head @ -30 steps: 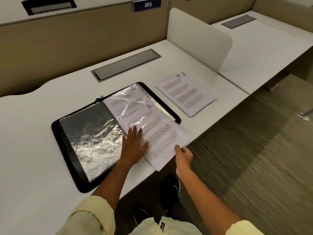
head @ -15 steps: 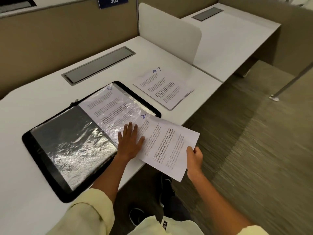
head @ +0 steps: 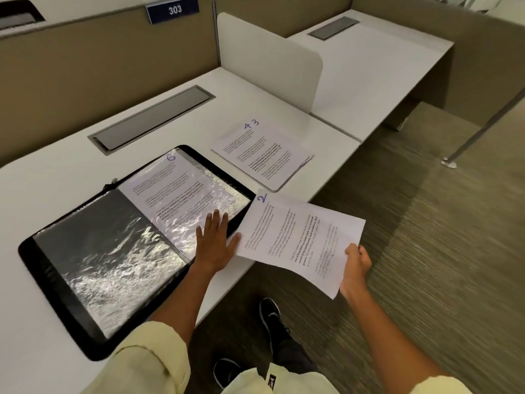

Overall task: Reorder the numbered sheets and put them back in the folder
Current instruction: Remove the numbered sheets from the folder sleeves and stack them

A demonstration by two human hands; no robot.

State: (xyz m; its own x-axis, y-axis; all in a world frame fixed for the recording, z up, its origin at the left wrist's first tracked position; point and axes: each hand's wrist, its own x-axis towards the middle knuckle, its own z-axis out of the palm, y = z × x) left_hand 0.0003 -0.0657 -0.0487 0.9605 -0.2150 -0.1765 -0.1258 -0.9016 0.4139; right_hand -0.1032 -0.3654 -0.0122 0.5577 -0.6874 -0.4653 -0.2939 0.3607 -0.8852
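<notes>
A black folder [head: 54,277] lies open on the white desk [head: 56,177], its clear plastic sleeves shining. The right-hand sleeve holds a printed sheet marked 6 [head: 176,186]. My left hand [head: 216,243] presses flat, fingers spread, on that sleeve's near corner. My right hand [head: 356,267] pinches the lower right corner of a sheet marked 2 [head: 298,240], held in the air just past the desk's front edge and clear of the folder. A small stack of sheets [head: 264,153], showing the numbers 4 and 3, rests on the desk beyond the folder.
A grey cable hatch [head: 153,118] is set into the desk behind the folder. A white divider panel [head: 270,61] stands at the desk's right end, with a second desk [head: 377,64] beyond it. Carpet floor and my black shoes [head: 270,317] lie below.
My right hand has drawn sheet 2 out of the folder's sleeve, rightward and off the desk edge. Sheet 6 now shows in the sleeve. My left hand has stayed pressed on the folder.
</notes>
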